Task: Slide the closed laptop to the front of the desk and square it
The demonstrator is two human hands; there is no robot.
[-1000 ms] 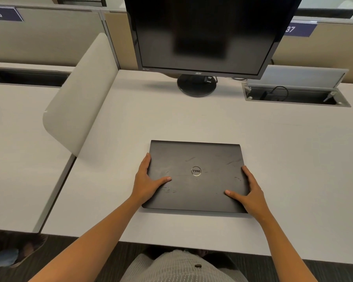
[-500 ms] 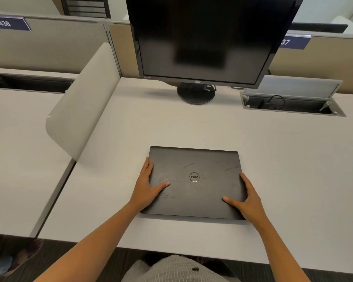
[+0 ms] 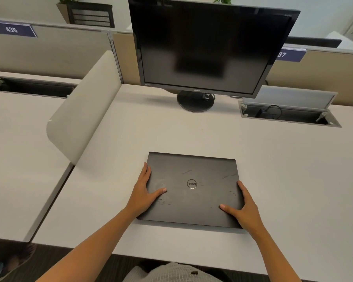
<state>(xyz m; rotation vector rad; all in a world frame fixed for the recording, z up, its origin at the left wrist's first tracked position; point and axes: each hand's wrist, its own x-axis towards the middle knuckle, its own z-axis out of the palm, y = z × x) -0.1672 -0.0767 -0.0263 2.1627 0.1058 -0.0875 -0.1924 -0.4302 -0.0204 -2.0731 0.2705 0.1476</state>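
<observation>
the closed laptop [image 3: 192, 190] sits nearer the counter [image 3: 283, 180] front edge than a second ago, farther from the monitor [image 3: 208, 47]. left hand [image 3: 145, 192] and right hand [image 3: 247, 210] clasp its sides, fingers [image 3: 146, 174] spread; near edge slightly skewed.

Scene is evenly lit, bright, soft overhead office light; no hard highlights. Desk [image 3: 273, 180] surface is rendered clean, slightly warm. Soft shadows are cast: a narrow one under the front edge of the laptop [image 3: 192, 190], a diffuse one under the monitor [image 3: 208, 47] around its base, a faint one beside the curved divider [image 3: 80, 119]. Screen is dark, with a blurred rectangular patch at its centre. Mild sheen and smudges are picked up on the laptop lid. Wide-angle distortion is visible: partition lines and desk edges are bowed toward the frame borders. Focus is sharp mid-frame, softer at the corners. No motion blur is seen.
</observation>
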